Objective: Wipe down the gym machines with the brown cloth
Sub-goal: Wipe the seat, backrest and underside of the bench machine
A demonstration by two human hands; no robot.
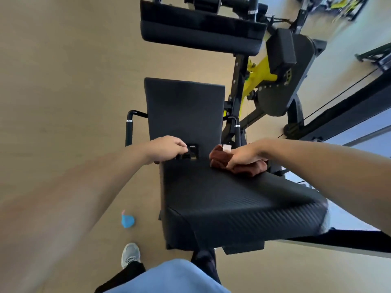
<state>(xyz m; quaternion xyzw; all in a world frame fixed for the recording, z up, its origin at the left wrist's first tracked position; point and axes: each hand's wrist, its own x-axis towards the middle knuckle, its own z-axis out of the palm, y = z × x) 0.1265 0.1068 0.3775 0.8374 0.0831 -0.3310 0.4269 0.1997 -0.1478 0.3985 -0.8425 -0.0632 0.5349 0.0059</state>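
A black padded seat (pixel 232 206) of a gym machine fills the middle of the view, with its black backrest (pixel 184 111) standing behind it. My right hand (pixel 243 155) presses a bunched brown cloth (pixel 220 158) onto the back right part of the seat, near the gap to the backrest. A white label pokes out of the cloth. My left hand (pixel 167 149) rests at the seat's back left corner, fingers curled at the edge beside the gap. Whether it grips the edge is unclear.
A black pad (pixel 198 37) sits higher up, beyond the backrest. Black and yellow frame parts (pixel 262 75) stand to the right. Black handles (pixel 129 127) flank the backrest. A blue object (pixel 127 220) lies on the tan floor by my grey shoe (pixel 130 254).
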